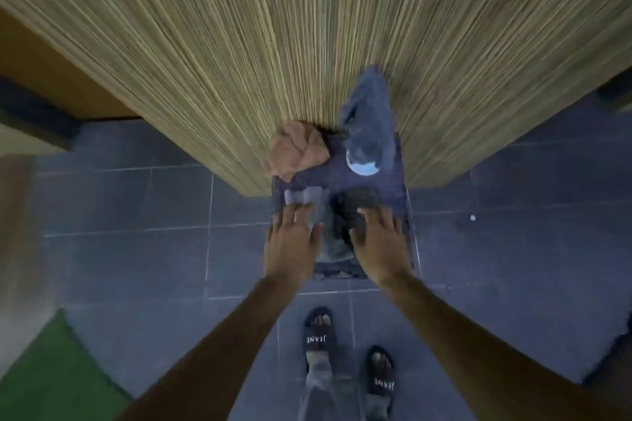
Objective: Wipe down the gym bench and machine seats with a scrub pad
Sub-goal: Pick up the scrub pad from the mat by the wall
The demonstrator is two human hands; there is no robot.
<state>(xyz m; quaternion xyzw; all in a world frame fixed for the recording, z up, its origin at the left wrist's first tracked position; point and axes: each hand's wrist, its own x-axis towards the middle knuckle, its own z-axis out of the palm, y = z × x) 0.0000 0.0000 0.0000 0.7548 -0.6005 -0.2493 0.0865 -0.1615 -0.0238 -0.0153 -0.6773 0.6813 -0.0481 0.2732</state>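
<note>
Left hand and right hand reach apart, fingers straight, holding nothing, over a rag pile at the fence foot. A dark ribbed pad, probably the scrubber, lies at 12 o'clock of the right hand; best pinched alone, clear of the brown cloth at 11 o'clock. Blur smears its edges; no bench in view.

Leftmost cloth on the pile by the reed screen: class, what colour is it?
The cloth is light brown; the head view shows it best.
</note>
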